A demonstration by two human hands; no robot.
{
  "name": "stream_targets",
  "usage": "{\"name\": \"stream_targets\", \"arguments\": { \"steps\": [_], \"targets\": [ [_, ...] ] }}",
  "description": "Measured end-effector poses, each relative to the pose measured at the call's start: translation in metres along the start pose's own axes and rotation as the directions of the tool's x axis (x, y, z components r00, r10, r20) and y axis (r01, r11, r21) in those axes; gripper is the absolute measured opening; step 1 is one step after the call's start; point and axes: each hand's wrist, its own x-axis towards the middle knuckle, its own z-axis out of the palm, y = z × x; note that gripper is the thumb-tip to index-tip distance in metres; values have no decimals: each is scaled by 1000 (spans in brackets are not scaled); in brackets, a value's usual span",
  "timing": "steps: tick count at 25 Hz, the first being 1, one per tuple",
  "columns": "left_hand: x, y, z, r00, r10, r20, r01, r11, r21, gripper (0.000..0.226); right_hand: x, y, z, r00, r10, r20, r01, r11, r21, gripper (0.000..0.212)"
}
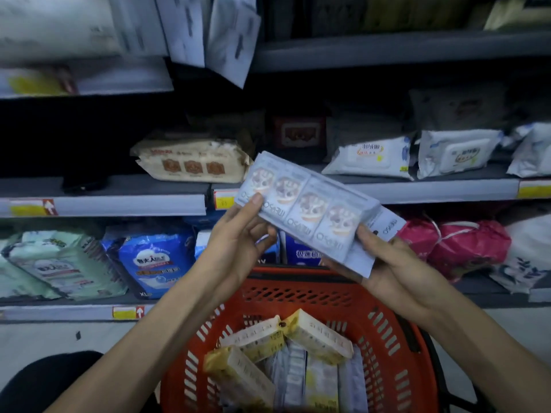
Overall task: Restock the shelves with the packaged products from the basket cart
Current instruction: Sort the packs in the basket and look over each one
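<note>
Stock already shelved

A beige wipes pack [190,162] lies near the front edge of the middle shelf [119,205], with white wipes packs [369,158] towards its right end. On the lower shelf [59,312] a pale green pack [59,263] leans at the left, a blue pack [152,260] just beside it, and a pink bag [456,245] at the right

- The left hand [238,236] shows only its thumb on top of the multipack [307,201]; its fingers are hidden beneath.
- The right hand [390,263] grips the other end, with most of its fingers hidden underneath.
- The basket cart [298,296] is cut off by the bottom edge, as are the lowest packs [322,383] inside.
- Blue bags [301,253] on the lower shelf [74,312] are mostly hidden behind the hands and the multipack.
- A dark red box [299,133] at the back of the middle shelf [134,186] sits in shadow, its print unreadable.
- Hanging paper sheets [232,40] up top are blurred.
- Price labels [32,207] are too blurred to read.
- A dark shape [50,380] at bottom left is cut off; what it is cannot be told.
</note>
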Motion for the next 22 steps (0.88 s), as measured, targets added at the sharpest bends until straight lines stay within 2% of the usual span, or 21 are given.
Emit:
{"name": "stream_targets", "arguments": {
  "steps": [2,4,7,10,12,14,17,19,21,22],
  "targets": [
    [1,14,11,999,48,7,-48,999,25,32,-3,-7,11,995,-44,85,41,998,39,64],
    [-1,34,27,991,111,69,-116,990,76,40,-6,-15,26,991,-96,96,93,995,38,71],
    [-4,65,53,968,186,166,-218,954,204,48,-11,-24,45,978,-207,0,207,978,21,63],
    [-3,87,70,947,267,178,-315,874,370,44,-11,-33,63,936,-344,-72,344,939,-12,72],
    [-3,97,82,931,321,171,-364,813,455,46,-9,-42,78,886,-440,-145,432,898,-85,62],
    [-1,106,97,905,381,191,-426,789,443,47,-4,-56,97,815,-555,-168,541,832,-123,46],
    [4,125,118,864,446,233,-502,730,464,43,15,-81,132,677,-729,-98,683,673,-285,49],
    [12,136,121,858,475,194,-499,685,530,41,43,-99,153,606,-795,4,718,545,-432,52],
    [19,138,114,893,438,106,-415,709,570,44,84,-116,168,607,-782,139,666,406,-625,59],
    [21,136,109,919,388,62,-347,727,592,50,104,-121,174,642,-739,204,610,331,-720,61]
  ]
}}
